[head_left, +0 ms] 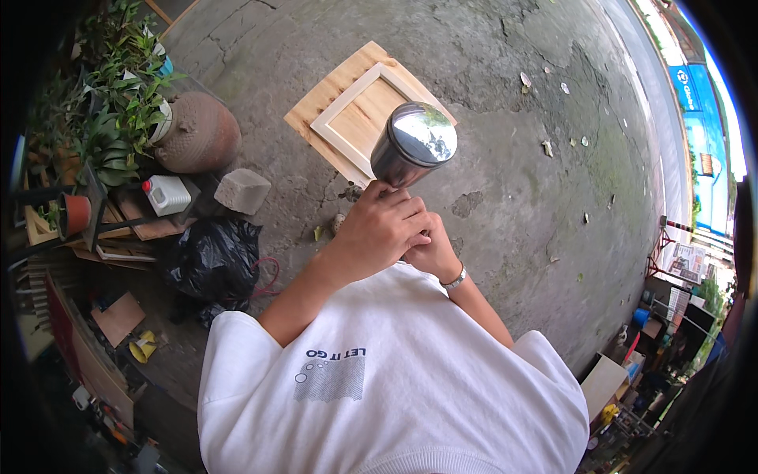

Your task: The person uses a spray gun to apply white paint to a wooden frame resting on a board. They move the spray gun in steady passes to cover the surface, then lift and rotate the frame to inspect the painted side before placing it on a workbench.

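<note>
In front of my chest is a spray gun with a round, dark metal cup [393, 160] and a mirror-bright lid [426, 133]. My left hand [380, 225] is closed just under the cup, its fingers wrapped at the base. Pressed against it, my right hand [434, 246] is closed too, with a metal watch on the wrist. The hands and cup hide the gun's body. Beyond the cup, a pale framed wooden panel [347, 95] lies on a larger wooden board [304, 118]; the cup covers its near right part from view.
At the left stand a large clay jar [207, 133], leafy plants [110, 118], a concrete block [242, 191], a white jug [166, 194] and a black plastic bag [212, 257]. Cracked concrete floor [537, 174] with scattered leaves extends right. Assorted clutter [632, 371] lies at lower right.
</note>
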A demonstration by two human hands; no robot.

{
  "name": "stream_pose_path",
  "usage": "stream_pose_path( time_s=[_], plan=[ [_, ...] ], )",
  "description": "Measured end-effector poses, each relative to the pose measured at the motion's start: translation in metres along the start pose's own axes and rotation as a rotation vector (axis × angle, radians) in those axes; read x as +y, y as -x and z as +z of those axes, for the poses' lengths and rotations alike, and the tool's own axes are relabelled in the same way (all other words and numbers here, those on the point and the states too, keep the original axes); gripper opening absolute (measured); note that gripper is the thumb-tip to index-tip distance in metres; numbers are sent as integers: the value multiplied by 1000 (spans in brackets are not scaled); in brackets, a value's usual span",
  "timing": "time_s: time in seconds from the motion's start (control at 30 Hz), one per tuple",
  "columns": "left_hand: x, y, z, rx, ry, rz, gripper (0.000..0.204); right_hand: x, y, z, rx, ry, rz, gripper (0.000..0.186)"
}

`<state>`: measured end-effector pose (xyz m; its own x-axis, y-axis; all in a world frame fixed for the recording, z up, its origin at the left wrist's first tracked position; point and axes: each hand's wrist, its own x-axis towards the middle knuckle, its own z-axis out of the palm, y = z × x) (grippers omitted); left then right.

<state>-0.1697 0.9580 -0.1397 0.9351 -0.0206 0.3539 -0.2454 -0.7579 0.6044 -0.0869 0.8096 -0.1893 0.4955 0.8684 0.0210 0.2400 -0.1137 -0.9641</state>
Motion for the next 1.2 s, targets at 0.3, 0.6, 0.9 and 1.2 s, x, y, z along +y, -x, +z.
stream_pose_path(
  time_s=[0.3,0.6,0.9,1.2],
  plan=[
    [1,-3,-4,-38,128,-52,13,4,5,5,53,-34,18,27],
    [-9,-1,-8,-108,168,25,14,14,12,10,28,47,32,25],
    [-17,-8,-14,-121,171,116,18,15,4,9,0,-32,88,22],
    [-11,-13,-26,-83,214,87,20,-8,-3,9,68,-21,101,23]
  ],
)
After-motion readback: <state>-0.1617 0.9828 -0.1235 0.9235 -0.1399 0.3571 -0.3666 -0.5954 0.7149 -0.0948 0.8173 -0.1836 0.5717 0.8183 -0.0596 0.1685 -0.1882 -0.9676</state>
